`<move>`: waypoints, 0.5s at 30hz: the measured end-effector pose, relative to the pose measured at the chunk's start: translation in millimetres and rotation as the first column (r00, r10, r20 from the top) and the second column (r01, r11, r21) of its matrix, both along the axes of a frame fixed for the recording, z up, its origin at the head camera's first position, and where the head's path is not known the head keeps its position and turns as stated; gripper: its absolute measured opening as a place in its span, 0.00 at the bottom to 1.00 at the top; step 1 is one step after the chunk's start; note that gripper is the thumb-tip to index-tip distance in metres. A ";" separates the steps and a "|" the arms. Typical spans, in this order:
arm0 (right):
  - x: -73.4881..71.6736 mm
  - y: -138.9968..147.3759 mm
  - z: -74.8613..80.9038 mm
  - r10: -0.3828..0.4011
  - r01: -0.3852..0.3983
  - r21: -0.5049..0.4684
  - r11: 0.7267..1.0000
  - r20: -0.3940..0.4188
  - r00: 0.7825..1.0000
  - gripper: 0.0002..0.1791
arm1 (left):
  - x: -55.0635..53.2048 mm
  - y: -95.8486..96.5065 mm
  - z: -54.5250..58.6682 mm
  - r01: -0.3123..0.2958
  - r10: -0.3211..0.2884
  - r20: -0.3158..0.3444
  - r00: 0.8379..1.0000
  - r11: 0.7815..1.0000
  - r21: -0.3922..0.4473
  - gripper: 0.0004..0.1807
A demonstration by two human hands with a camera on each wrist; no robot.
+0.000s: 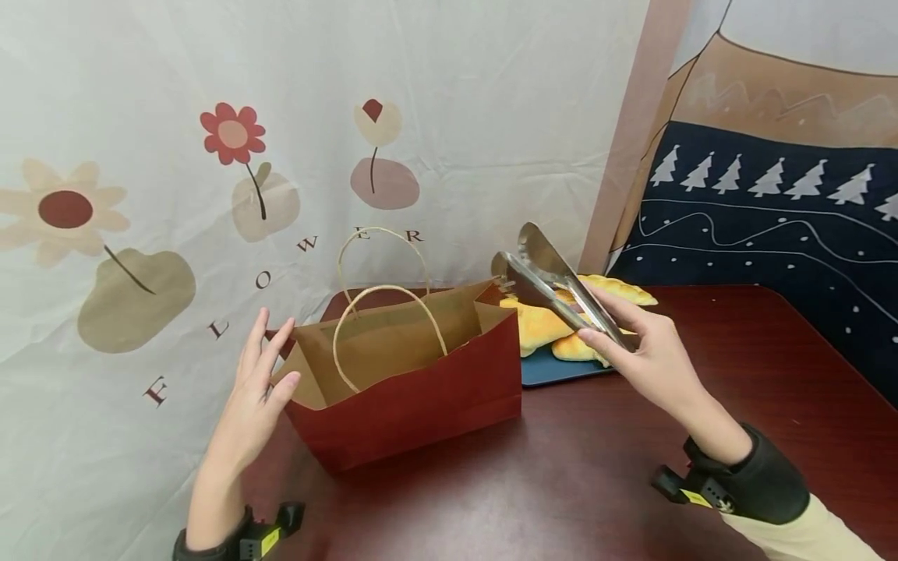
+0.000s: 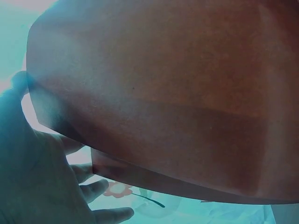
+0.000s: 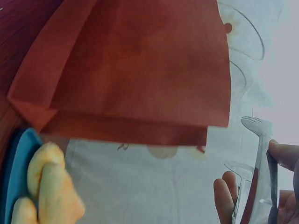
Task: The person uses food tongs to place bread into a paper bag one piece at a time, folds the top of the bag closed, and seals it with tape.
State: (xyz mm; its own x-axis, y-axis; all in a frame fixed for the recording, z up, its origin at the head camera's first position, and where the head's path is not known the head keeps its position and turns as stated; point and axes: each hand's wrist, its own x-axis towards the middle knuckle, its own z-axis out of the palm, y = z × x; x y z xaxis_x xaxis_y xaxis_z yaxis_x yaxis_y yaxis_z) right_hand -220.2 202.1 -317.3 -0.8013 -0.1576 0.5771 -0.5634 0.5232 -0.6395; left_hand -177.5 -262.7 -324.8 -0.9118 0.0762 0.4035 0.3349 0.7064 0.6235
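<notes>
A red paper bag (image 1: 421, 405) with two twisted cord handles stands upright on the table, its brown mouth spread wide. My left hand (image 1: 242, 401) is at the bag's left end, fingers spread and fairly straight, touching the rim. Metal tongs (image 1: 589, 300) are gripped in my right hand (image 1: 655, 362) between thumb and fingers. Their two ends are apart with nothing between them, pointing up and left near the bag's right rim. Behind the tongs, several bread pieces (image 1: 536, 327) lie on a blue tray (image 1: 543, 375), partly hidden by the bag and tongs.
The dark red wooden table (image 1: 737, 405) extends right and in front of the bag. A pale cloth (image 1: 491, 117) with printed flowers hangs behind and to the left. At the right hangs a dark blue cloth (image 1: 765, 226) with white trees.
</notes>
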 end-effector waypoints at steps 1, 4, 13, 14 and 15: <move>0.5 4.6 -1.0 -0.014 0.014 -0.005 1.000 0.012 1.000 0.33 | 0.1 0.1 -0.2 0.001 -0.001 0.000 1.000 1.000 0.001 0.33; 3.4 19.5 -4.6 -0.076 0.077 -0.007 0.997 0.054 0.996 0.33 | 0.3 0.3 -0.3 0.006 -0.006 -0.001 1.000 1.000 0.004 0.33; 9.3 69.0 -22.3 -0.229 0.227 0.026 0.973 0.123 0.966 0.32 | 1.0 1.1 -0.7 0.003 -0.003 -0.008 1.000 1.000 0.000 0.33; 10.2 74.0 -24.1 -0.236 0.234 0.031 0.972 0.135 0.962 0.32 | 1.1 1.1 -0.8 0.002 -0.002 -0.008 1.000 1.000 -0.001 0.33; 11.0 78.9 -26.0 -0.246 0.243 0.040 0.969 0.139 0.959 0.32 | 1.1 1.1 -0.9 0.002 -0.002 -0.007 1.000 1.000 -0.002 0.33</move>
State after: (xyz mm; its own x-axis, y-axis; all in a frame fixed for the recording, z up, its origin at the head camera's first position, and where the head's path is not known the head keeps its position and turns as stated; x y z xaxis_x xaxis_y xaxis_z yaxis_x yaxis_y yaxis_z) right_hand -209.2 280.9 -343.3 -0.8903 0.0421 0.4535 -0.3209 0.6487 -0.6901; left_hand -176.4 -261.6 -325.7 -0.9086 0.0789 0.4101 0.3409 0.7073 0.6193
